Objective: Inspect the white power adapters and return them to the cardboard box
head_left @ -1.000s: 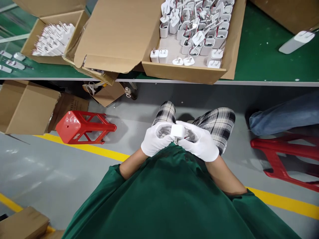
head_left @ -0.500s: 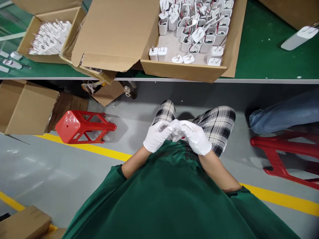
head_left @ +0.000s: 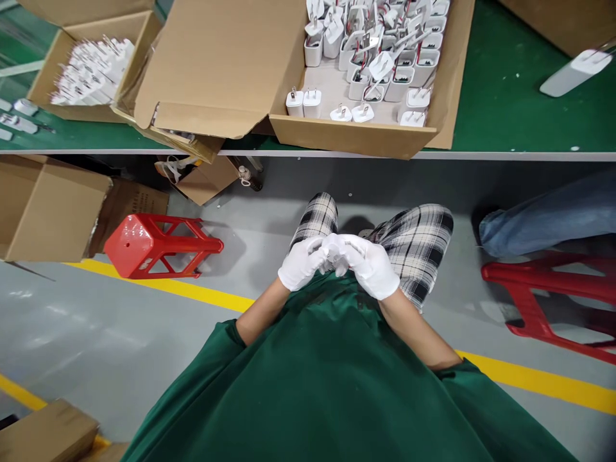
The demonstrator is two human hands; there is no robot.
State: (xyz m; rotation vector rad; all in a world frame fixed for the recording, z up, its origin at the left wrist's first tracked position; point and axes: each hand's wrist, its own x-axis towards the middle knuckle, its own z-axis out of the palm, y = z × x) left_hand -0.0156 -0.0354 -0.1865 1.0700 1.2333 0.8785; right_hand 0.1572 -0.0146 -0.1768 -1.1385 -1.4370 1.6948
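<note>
Two hands (head_left: 299,264) (head_left: 374,268) drew closer; apparently one adapter (head_left: 333,251).

The held piece (head_left: 332,253) looks plastic, the gloves (head_left: 374,268) matt cloth.

Two grips (head_left: 299,264), two red stools (head_left: 129,247)

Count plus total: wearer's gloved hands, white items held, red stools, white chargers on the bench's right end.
Gloved left hand, right hand: 2
White item held: 1 visible
Red stools: 2, right one cropped
White charger: 1
Total: 6
</note>
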